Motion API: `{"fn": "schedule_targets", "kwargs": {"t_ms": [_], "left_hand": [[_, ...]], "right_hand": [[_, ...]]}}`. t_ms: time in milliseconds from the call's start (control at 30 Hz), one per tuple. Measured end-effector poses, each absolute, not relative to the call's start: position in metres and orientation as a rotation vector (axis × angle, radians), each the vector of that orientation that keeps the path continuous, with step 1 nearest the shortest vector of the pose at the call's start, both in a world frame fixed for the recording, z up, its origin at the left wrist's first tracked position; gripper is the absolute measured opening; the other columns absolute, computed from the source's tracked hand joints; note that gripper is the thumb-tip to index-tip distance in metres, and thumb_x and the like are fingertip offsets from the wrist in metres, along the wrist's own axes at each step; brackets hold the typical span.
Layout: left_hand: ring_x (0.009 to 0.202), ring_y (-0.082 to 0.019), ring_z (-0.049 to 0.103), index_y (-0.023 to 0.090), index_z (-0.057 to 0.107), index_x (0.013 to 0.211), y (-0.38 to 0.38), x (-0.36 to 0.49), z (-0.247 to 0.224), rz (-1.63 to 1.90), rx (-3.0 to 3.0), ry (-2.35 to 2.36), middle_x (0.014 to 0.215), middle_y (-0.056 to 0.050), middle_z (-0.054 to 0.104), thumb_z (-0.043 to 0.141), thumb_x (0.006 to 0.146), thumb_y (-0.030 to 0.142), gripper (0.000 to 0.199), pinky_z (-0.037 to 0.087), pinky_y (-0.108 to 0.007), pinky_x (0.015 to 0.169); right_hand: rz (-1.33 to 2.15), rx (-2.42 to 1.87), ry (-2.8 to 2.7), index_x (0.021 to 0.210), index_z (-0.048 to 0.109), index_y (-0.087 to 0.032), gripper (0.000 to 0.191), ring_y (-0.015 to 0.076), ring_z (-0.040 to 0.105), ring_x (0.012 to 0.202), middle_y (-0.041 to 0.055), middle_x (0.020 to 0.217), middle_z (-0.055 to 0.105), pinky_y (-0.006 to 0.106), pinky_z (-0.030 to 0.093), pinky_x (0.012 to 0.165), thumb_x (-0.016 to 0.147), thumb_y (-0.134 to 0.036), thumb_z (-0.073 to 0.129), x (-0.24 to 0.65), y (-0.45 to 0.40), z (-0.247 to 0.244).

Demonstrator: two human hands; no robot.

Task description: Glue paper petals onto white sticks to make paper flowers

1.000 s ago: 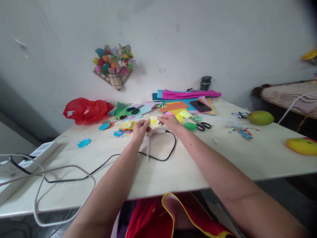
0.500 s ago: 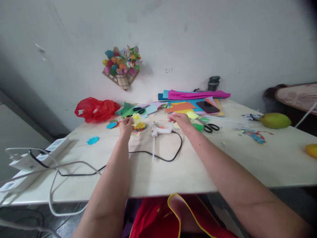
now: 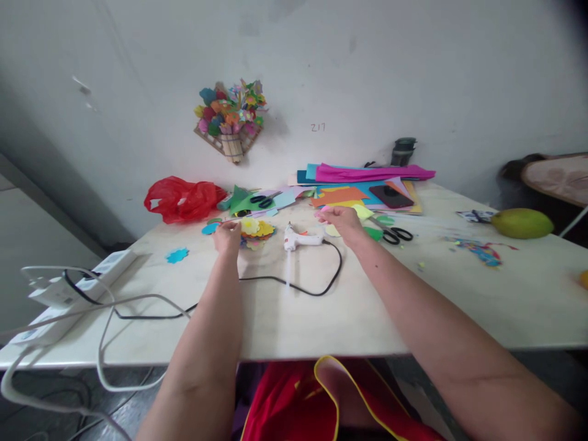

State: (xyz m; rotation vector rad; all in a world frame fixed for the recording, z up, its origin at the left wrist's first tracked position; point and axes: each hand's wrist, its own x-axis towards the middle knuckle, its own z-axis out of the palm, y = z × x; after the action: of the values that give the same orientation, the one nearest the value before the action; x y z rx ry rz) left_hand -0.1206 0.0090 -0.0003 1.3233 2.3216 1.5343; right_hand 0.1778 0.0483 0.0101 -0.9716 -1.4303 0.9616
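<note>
At the flower pile (image 3: 267,229): left hand (image 3: 227,237) sits right beside it, fingers bunched narrow by the edge of the pale flower (image 3: 249,226). Honestly can't tell if it's gripping anything or just touching.

Right hand (image 3: 342,220): over on the other side of the glue gun (image 3: 303,241), fingertips close together near a bit of pink (image 3: 324,209). Too blurry to say whether that's pinched or just sitting behind the fingers.

Done so far: partway, I'd guess. Plenty of shapes look cut out and stacked, and the pale flower seems put together, middle and all.

Left over: blue flower (image 3: 177,255) lies flat on its own with no middle that I can see. There's a blue circle (image 3: 210,228) just past the left hand and a pale circle (image 3: 332,231) near the right, so some pieces look unjoined.

Pale flower looks: light yellow, rounded petals, maybe a deeper yellow centre (it's soft at this size). Lies on top of the pile, at the end near the left hand.

Pile looks: mostly orange-yellow, petals overlapping, hints of other colours underneath.

Glue gun: white, on its side between the hands, clear stick (image 3: 288,269) poking out toward the person, black cord (image 3: 331,278) looping round.

Further out: scissors (image 3: 397,235) past the right hand, coloured sheets (image 3: 340,196) at the back, red bag (image 3: 184,199) back left.
</note>
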Motion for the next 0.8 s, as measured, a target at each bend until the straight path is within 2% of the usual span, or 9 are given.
{"fn": "schedule_targets", "kwargs": {"t_ms": [233, 400, 500, 633, 800], "left_hand": [[0.09, -0.029, 0.053, 0.016, 0.06, 0.074, 0.004, -0.112, 0.003, 1.531, 1.147, 2.493, 0.084, -0.014, 0.06, 0.057, 0.067, 0.032, 0.018, 0.041, -0.04, 0.074], [0.103, -0.031, 0.046, 0.016, 0.059, 0.088, -0.001, -0.093, 0.014, 1.683, 1.159, 2.602, 0.102, -0.016, 0.056, 0.047, 0.076, 0.033, 0.023, 0.036, -0.044, 0.084], [0.1, -0.028, 0.046, 0.018, 0.06, 0.085, 0.001, -0.074, 0.019, 1.736, 1.415, 2.602, 0.097, -0.012, 0.059, 0.045, 0.078, 0.031, 0.021, 0.036, -0.039, 0.084], [0.095, -0.026, 0.048, 0.019, 0.06, 0.078, 0.005, -0.047, 0.017, 1.672, 1.912, 2.413, 0.088, -0.009, 0.06, 0.041, 0.081, 0.028, 0.021, 0.036, -0.036, 0.081], [0.09, -0.025, 0.049, 0.019, 0.058, 0.076, 0.002, -0.013, 0.009, 1.44, 2.33, 2.191, 0.083, -0.009, 0.061, 0.039, 0.083, 0.027, 0.022, 0.036, -0.032, 0.07]], "right_hand": [[0.924, -0.971, -1.4, 0.059, 0.06, -0.014, 0.025, 0.0153, 0.059, 0.067, 0.0087, 0.072, 0.067, 0.025, 0.044, 0.059, 0.066, -0.037, 0.06, 0.183, 0.049, 0.013], [0.781, -1.164, -1.415, 0.057, 0.062, -0.014, 0.021, 0.0139, 0.055, 0.057, 0.0054, 0.06, 0.064, 0.024, 0.04, 0.054, 0.063, -0.034, 0.06, 0.196, 0.058, 0.015], [0.622, -1.288, -1.452, 0.056, 0.062, -0.015, 0.02, 0.0127, 0.051, 0.052, 0.0033, 0.054, 0.061, 0.024, 0.037, 0.051, 0.064, -0.032, 0.059, 0.208, 0.067, 0.015], [0.494, -1.43, -1.497, 0.06, 0.065, -0.016, 0.019, 0.0132, 0.051, 0.051, 0.0034, 0.057, 0.063, 0.024, 0.035, 0.049, 0.065, -0.032, 0.057, 0.226, 0.073, 0.018], [0.334, -1.675, -1.593, 0.066, 0.069, -0.017, 0.015, 0.0162, 0.057, 0.063, 0.0056, 0.068, 0.067, 0.026, 0.039, 0.057, 0.065, -0.029, 0.059, 0.242, 0.067, 0.029]]}}
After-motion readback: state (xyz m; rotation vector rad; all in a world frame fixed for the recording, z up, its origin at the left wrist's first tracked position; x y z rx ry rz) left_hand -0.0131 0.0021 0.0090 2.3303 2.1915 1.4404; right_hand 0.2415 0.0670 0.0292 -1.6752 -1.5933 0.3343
